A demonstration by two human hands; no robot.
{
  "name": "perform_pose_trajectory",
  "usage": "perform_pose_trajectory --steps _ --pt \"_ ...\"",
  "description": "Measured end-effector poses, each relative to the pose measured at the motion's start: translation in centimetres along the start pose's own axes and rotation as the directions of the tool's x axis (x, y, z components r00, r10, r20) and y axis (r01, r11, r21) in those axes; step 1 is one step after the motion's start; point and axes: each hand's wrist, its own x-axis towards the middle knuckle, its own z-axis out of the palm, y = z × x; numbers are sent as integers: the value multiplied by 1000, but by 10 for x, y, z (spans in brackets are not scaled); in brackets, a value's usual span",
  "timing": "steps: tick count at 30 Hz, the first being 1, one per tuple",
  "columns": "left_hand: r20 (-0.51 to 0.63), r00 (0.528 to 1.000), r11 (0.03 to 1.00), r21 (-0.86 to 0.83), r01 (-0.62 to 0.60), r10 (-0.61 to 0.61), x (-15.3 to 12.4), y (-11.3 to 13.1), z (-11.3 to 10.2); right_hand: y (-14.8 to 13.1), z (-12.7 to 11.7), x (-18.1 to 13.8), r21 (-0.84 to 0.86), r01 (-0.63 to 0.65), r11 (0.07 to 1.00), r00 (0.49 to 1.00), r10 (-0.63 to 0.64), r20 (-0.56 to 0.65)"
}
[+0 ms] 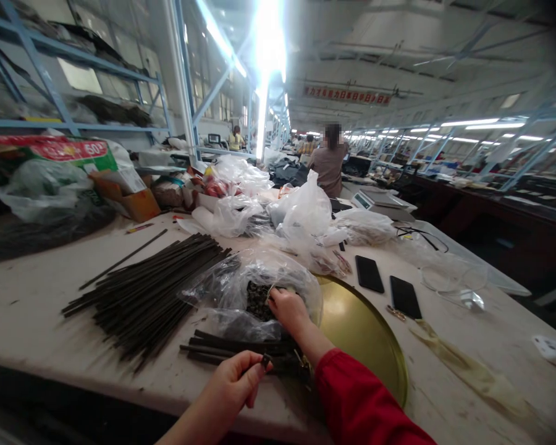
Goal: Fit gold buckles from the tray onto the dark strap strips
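My right hand reaches into a clear plastic bag of small dark pieces. Its fingers are drawn together at the pile, and their tips are partly hidden, so what they hold cannot be made out. Nearer to me, my left hand pinches a small dark piece between thumb and forefinger. Just beyond that hand lie several black strips, some reaching the edge of a round gold tray. A large fanned bundle of black strips rests on the table to the left.
Two dark phones lie right of the tray, near a yellowish cloth strip. Crumpled plastic bags and a scale stand farther back. An orange carton is at the left. A person is beyond the table.
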Motion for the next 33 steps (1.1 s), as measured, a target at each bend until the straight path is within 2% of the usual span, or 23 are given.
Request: perform_pose_trajectory --steps 5,9,10,12,13,14,15,18,20,25,29,33 --pt "-102 991 996 35 -85 88 -4 9 -4 -13 -23 -26 253 -7 968 995 32 -94" --pt "-124 978 983 102 -153 165 -2 23 -3 -34 -38 -73 484 -11 875 1000 18 -9" --pt "-122 975 978 122 -171 186 -2 25 -2 -38 -40 -85 587 -31 809 999 18 29" --pt "-103 972 965 179 -193 213 -2 28 2 -45 -43 -105 813 -102 573 995 45 93" --pt "-93 972 957 216 -191 215 -3 28 4 -47 -43 -112 871 -118 476 993 61 101" --pt "-83 974 950 253 -182 209 -5 28 6 -48 -44 -117 897 -115 426 993 77 91" --pt "-75 978 943 288 -167 196 -7 28 7 -48 -44 -122 893 -95 441 994 89 62" --pt "-64 984 922 366 -130 164 -16 28 8 -47 -43 -129 808 -27 588 995 90 -33" --pt "-47 987 907 404 -121 153 -21 30 8 -48 -42 -133 762 -12 648 993 98 -67" --pt "-23 992 885 455 -100 124 -29 33 10 -54 -39 -142 747 -47 664 988 141 -64" --pt "-16 986 881 452 -140 165 -33 32 13 -53 -35 -145 787 -103 608 987 164 3" --pt "-2 985 886 437 -153 171 -35 32 16 -50 -32 -144 887 -161 432 982 164 98"
